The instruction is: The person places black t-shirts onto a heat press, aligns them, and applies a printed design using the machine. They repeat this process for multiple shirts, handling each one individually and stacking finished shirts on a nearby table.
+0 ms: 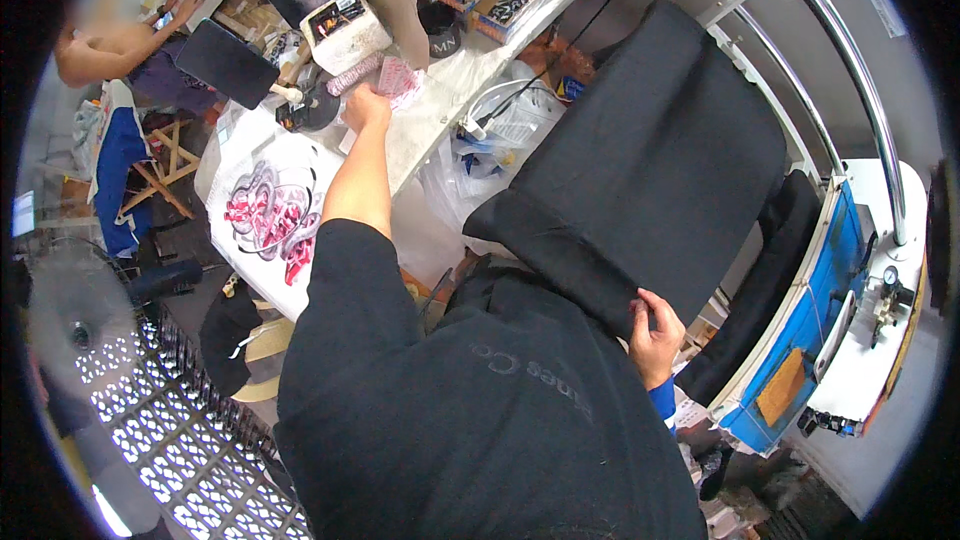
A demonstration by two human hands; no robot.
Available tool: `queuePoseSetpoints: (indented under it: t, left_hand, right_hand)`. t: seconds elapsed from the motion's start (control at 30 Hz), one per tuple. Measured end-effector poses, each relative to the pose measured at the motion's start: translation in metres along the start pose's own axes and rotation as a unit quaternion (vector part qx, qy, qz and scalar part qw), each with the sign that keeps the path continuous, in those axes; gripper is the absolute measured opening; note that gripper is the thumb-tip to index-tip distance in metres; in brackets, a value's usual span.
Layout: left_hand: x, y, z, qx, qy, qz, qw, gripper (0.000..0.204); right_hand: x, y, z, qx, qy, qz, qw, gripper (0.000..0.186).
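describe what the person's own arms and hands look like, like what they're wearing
Both hands are bare, with no gloves. The left hand extends from a bare forearm, with a loose black sleeve covering only the upper arm. At the right hand, a bright blue cuff shows at the wrist. No watch or rings can be made out.

Head camera looks steeply down, perhaps leftward-tilted, close.

A black garment (640,170) lies spread flat over the press board, its lower edge pinched; a small pink printed sheet (398,80) lies on the white surface.
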State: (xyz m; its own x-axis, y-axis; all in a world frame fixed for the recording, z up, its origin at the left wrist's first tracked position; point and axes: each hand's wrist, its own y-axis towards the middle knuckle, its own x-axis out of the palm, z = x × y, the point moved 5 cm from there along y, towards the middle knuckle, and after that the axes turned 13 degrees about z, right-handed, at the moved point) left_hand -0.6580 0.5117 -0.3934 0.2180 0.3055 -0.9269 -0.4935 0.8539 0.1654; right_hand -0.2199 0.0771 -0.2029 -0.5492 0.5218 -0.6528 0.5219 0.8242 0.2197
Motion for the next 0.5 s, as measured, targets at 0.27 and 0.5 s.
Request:
queuePoseSetpoints:
  t: [0.27,0.5]
  left_hand:
    - [-0.011,-0.045,0.034,-0.272,-0.643,-0.245,0.673,0.007]
    - [-0.111,-0.333,0.197,-0.162,-0.633,-0.642,0.400,0.015]
  right_hand:
    - [0.007,0.002,0.009,0.025,0.060,0.024,0.998,0.017]
    - [0.012,0.060,-0.008,0.062,0.184,0.103,0.976,0.017]
